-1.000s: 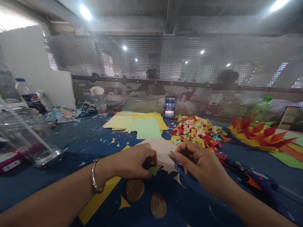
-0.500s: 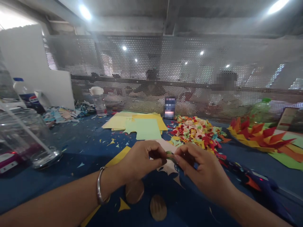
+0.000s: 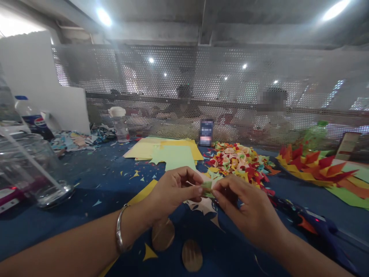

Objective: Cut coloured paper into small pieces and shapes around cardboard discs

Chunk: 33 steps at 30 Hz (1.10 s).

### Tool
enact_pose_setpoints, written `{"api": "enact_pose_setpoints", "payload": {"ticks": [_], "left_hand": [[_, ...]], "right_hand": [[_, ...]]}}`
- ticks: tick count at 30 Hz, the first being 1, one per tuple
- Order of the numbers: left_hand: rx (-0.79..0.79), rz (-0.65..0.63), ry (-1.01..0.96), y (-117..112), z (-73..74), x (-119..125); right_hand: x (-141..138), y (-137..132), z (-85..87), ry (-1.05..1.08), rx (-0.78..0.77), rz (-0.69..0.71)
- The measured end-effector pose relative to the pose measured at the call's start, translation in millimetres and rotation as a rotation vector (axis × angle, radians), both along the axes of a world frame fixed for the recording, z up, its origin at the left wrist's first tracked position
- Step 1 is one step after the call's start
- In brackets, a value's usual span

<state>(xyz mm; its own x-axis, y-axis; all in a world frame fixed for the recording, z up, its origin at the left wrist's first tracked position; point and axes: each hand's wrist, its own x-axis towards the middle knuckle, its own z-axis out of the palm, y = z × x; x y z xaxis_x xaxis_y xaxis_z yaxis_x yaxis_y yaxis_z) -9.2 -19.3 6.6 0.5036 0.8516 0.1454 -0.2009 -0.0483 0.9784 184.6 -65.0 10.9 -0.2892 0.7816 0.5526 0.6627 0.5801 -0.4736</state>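
A small light-green piece of paper (image 3: 206,188) is pinched between the fingertips of both hands, over the middle of the table. My left hand (image 3: 174,190), with a silver bangle at the wrist, grips its left side between thumb and fingers. On its right side my right hand (image 3: 245,200) has thumb and forefinger closed on the edge. Fingers partly cover the paper, so its full shape is hidden. Below the hands lies a pale pink sheet (image 3: 203,206) with a cut-out edge. Two brown discs (image 3: 163,234) and a yellow scrap (image 3: 150,252) lie nearer me.
Coloured sheets (image 3: 175,156) lie ahead, beside a heap of small folded paper pieces (image 3: 236,157). A blue glue gun (image 3: 323,227) rests at right, near a ring of orange and yellow paper points (image 3: 317,165). At left stand a glass jar (image 3: 25,165) and a bottle (image 3: 36,121).
The green paper has turned and shows more of its face between my fingertips. My left fingers have shifted slightly on it; the right hand stays nearly in place.
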Motion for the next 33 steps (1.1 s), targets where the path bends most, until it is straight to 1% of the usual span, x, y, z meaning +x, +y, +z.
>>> {"api": "enact_pose_setpoints", "payload": {"ticks": [2,8,14,19,24,28,33], "left_hand": [[-0.012,0.004,-0.028,-1,0.1,1],[-0.026,0.003,-0.032,1,-2.7,2],[-0.034,0.086,0.001,-2,-3.6,7],[0.035,0.135,0.007,0,-6.8,7],[0.093,0.126,0.002,3,-9.9,4],[0.052,0.128,0.01,1,-9.8,4],[-0.108,0.102,-0.048,-3,-6.8,6]], "right_hand": [[0,0,0.4,-0.022,0.007,0.008],[0,1,-1.5,-0.071,0.004,0.01],[-1,0,-3.7,-0.093,0.001,0.02],[-4,1,-4.4,-0.051,-0.046,0.026],[-3,1,-4.0,0.006,-0.052,0.038],[-1,0,-4.3,0.001,-0.024,0.029],[0,1,-4.8,-0.025,0.014,0.015]]}}
